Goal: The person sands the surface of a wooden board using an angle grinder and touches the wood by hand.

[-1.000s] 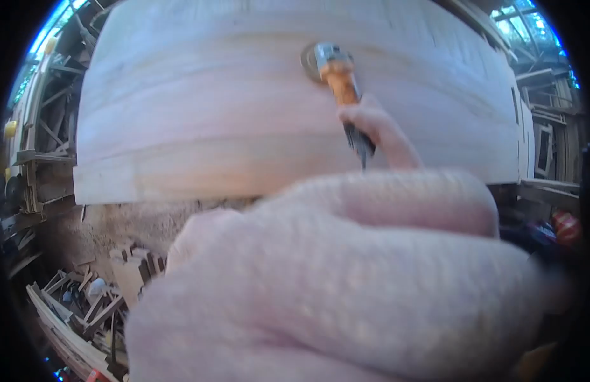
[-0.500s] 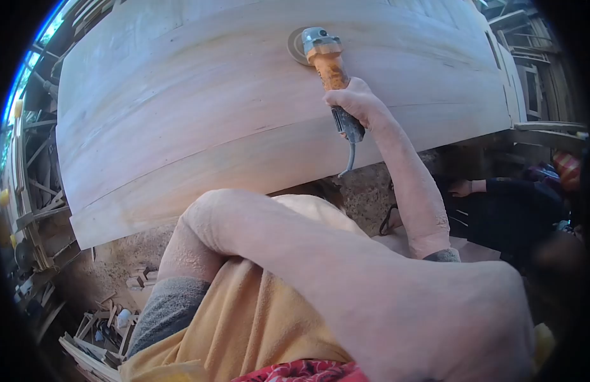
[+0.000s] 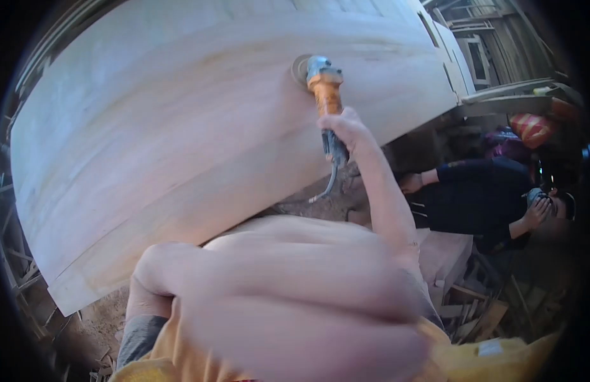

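Note:
My right hand [image 3: 347, 129] is wrapped round the body of an orange and black angle grinder [image 3: 327, 94] with a metal head. Its round disc [image 3: 300, 71] rests on a broad, pale wooden panel [image 3: 148, 127]. A grey cord [image 3: 329, 184] hangs from the grinder's rear end. My left arm [image 3: 206, 274] is bent across my body, close to the camera. Motion smears my left hand [image 3: 346, 340] low in the view, so its fingers cannot be made out. Pale dust covers both arms.
To the right is another person [image 3: 479, 194] in dark clothes, with one hand [image 3: 535, 213] at the face. Wood offcuts [image 3: 489, 318] lie at lower right, near a pale block [image 3: 444, 254]. Beyond the panel's right end stand timber rails [image 3: 508, 92] and a red patterned bundle [image 3: 530, 129].
My view has turned and shifted right, showing more of the other person. The grinder stays in my right hand with its disc on the panel. My left arm has swept leftward and is blurred.

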A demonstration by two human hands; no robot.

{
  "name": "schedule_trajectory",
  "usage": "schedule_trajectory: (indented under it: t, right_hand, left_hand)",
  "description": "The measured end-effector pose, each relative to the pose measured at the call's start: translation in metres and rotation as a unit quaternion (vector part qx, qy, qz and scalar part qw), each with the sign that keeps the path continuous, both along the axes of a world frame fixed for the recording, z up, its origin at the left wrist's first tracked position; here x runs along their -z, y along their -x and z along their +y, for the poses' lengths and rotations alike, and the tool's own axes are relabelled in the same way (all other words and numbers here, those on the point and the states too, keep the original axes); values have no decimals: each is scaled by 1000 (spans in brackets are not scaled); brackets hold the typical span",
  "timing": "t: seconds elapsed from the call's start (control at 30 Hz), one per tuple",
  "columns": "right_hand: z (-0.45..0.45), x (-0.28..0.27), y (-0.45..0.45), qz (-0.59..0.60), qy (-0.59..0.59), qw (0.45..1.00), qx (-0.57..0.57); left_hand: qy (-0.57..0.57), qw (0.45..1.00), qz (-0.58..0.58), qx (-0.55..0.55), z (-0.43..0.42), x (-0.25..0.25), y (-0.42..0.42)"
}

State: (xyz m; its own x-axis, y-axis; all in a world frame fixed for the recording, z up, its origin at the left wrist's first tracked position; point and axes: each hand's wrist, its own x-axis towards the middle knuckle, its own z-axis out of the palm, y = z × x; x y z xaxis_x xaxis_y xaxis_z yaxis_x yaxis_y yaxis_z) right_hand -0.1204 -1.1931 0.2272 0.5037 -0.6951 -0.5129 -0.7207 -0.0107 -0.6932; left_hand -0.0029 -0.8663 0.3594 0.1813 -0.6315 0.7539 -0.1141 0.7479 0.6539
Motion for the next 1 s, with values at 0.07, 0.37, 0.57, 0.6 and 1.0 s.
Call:
schedule_trajectory:
  t: [0.07,0.37,0.57,0.6,1.0]
  right_hand:
    - [-6,17,2,6,6,1000,7]
    - [-83,52,-11,-6,6,999,-38]
    - [-9,33,-61,15,-41,982,-186]
    - [18,36,-79,27,-50,978,-202]
    - [317,57,-221,-8,-34,873,-487]
  left_hand:
    - [14,999,17,-49,35,5,-18]
    - [189,757,-119,-614,74,20,-6]
    - [354,858,-162,-335,78,-16,-26]
    - [325,880,-204,-279,118,-14,-49]
    - [-347,492,-240,-762,315,276,-196]
